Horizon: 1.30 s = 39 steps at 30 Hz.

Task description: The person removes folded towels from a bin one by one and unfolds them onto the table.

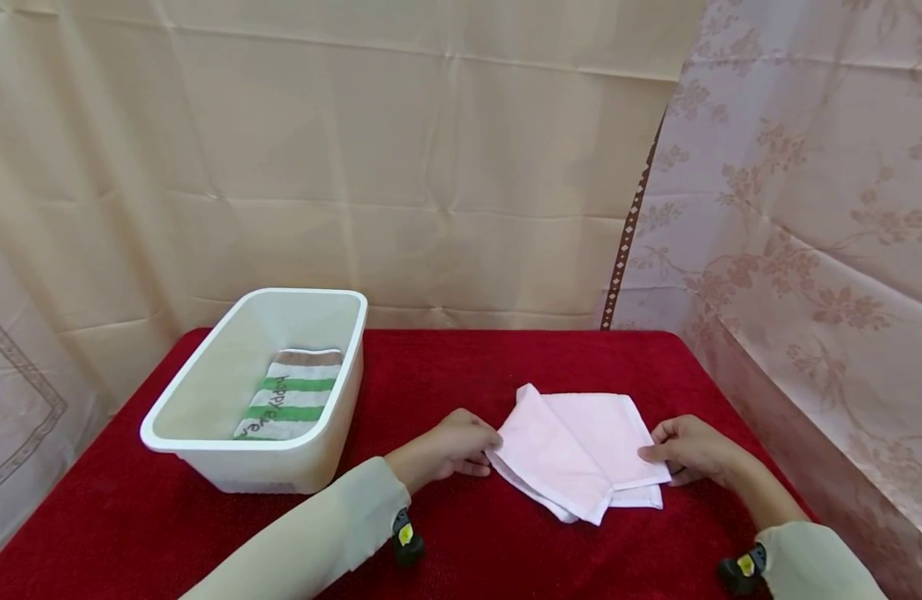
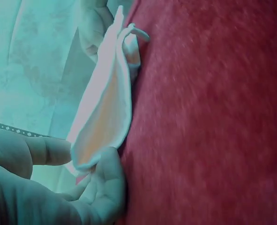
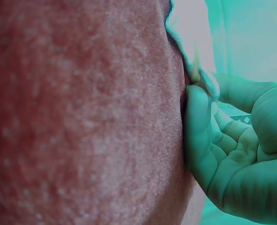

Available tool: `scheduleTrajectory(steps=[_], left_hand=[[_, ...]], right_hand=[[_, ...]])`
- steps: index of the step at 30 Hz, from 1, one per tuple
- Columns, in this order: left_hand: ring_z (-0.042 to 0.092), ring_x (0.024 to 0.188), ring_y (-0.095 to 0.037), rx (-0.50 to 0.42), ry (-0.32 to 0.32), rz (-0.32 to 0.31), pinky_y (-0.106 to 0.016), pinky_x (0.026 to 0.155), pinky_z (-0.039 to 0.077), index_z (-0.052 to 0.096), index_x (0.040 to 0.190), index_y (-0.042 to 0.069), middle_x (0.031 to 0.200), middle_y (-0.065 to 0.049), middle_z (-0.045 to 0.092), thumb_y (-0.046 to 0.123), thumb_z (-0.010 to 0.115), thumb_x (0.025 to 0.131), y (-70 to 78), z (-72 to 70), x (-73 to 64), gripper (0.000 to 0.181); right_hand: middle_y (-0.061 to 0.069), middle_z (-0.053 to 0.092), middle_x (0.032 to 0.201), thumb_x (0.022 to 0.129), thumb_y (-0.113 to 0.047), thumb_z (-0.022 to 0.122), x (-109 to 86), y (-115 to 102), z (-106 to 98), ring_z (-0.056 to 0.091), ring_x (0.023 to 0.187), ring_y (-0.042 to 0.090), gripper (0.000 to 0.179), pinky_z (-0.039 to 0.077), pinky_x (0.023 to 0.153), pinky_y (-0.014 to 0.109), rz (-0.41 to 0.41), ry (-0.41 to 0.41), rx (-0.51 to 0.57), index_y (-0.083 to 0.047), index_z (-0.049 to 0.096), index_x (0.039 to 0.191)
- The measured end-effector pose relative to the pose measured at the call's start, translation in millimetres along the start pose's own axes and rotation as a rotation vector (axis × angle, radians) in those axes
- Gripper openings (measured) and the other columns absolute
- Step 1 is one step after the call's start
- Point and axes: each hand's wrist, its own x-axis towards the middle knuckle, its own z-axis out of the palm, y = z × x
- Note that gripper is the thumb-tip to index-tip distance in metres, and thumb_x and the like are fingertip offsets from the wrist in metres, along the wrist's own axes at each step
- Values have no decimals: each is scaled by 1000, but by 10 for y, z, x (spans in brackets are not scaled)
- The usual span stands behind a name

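Observation:
A pink towel (image 1: 558, 454), folded unevenly with one layer slanting over another, lies on the red cloth in the head view. At its left edge my left hand (image 1: 461, 446) pinches a corner between thumb and fingers. My right hand (image 1: 689, 450) pinches the right edge near the lower right corner. In the left wrist view, the towel (image 2: 103, 112) shows its layers parted, with the left hand's thumb and fingers (image 2: 111, 180) at the near corner. The right wrist view shows the towel's edge (image 3: 194, 42) between the right hand's thumb and fingers (image 3: 198, 112).
To the left stands a white plastic basin (image 1: 254, 444). Inside it lies a green-and-white striped towel (image 1: 296, 400) with dark lettering and a brown band. Red cloth (image 1: 446, 367) covers the table. Beige curtain (image 1: 401, 167) hangs behind, with floral fabric (image 1: 821, 250) on the right.

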Motion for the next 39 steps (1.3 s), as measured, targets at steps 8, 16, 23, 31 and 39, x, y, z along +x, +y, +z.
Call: scheduleTrajectory(steps=[8,16,23,31,39], left_hand=[[67,73,-16,-191,21,8,-34,69,60,64,103,3,88,-9,70,11,73,90,-22,204,-21,18],[69,90,-23,-313,68,55,-44,80,61,61,120,0,106,-14,67,9,74,92,-36,375,-63,32],[69,95,-26,-366,82,22,-45,80,61,48,131,-3,113,-17,62,7,69,95,-78,433,-108,44],[71,91,-28,-477,145,51,-49,77,61,43,124,-6,108,-22,62,0,62,95,-77,502,-140,35],[68,84,-19,-465,231,122,-36,68,61,52,125,-6,106,-18,66,0,65,94,102,324,-178,34]], right_hand=[[7,60,76,91,-19,77,-9,-9,13,61,66,19,21,59,59,34,2,10,-5,-4,62,91],[7,60,75,92,-19,77,-20,-23,17,60,67,19,22,58,59,33,-2,21,-15,-4,62,92],[8,61,78,92,-19,77,-24,-23,28,60,67,19,21,58,59,33,-5,34,-21,-4,62,92],[8,60,76,92,-20,77,-21,-15,26,59,67,19,21,58,59,33,0,32,-24,-4,62,92],[7,59,75,91,-20,77,-18,-15,20,60,67,19,22,58,59,34,-3,27,-15,-5,61,89]])
